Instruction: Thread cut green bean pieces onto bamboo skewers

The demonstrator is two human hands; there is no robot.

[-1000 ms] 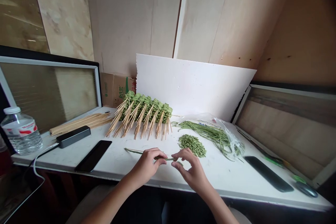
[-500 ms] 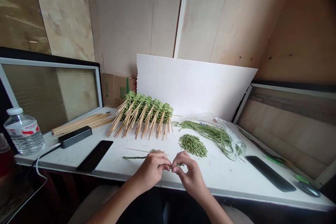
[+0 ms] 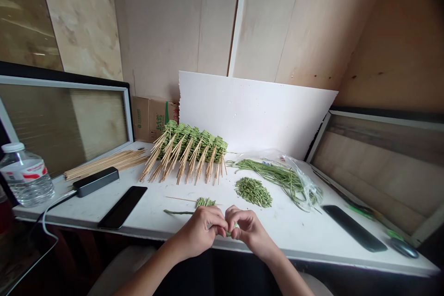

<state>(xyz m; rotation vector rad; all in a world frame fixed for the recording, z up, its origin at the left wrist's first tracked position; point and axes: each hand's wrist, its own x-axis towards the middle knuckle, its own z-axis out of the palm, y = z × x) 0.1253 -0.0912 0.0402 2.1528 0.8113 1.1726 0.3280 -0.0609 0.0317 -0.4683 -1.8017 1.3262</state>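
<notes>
My left hand and my right hand meet near the table's front edge, both pinching a green bean that is mostly hidden by the fingers. Just beyond them lies a skewer with several short bean pieces on or beside it. A longer bean reaches out to the left from behind my left hand. Farther right is a pile of cut bean pieces. Skewers loaded with bean pieces are stacked at the back.
Bare skewers, a black box, a phone and a bottle are on the left. Long beans in a plastic bag, a dark flat object and a mouse are on the right.
My hands have come closer together and slightly nearer the table's front edge. The short bean pieces behind them show more fully. The whole view has shifted slightly.
</notes>
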